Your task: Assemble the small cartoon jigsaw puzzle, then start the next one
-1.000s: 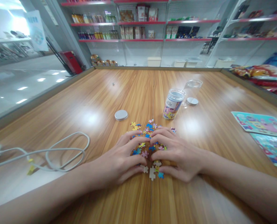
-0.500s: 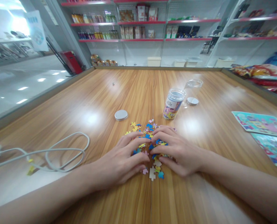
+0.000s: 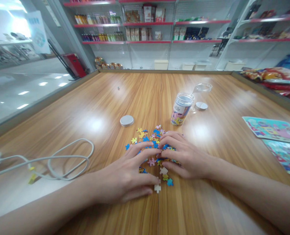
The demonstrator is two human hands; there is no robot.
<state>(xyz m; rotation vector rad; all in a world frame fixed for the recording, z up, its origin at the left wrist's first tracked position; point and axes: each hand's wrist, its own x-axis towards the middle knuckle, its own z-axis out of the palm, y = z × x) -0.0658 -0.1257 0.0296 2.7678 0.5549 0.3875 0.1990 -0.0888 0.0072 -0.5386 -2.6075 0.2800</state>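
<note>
Blue, yellow and pink puzzle pieces lie partly hidden by a spread, empty left hand and half-curled right hand, its hold unclear.

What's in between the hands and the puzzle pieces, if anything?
Nothing visible: the left hand and right hand are right at the puzzle pieces. The printed jar and leftmost silver lid sit farther back, out of the way.
</note>
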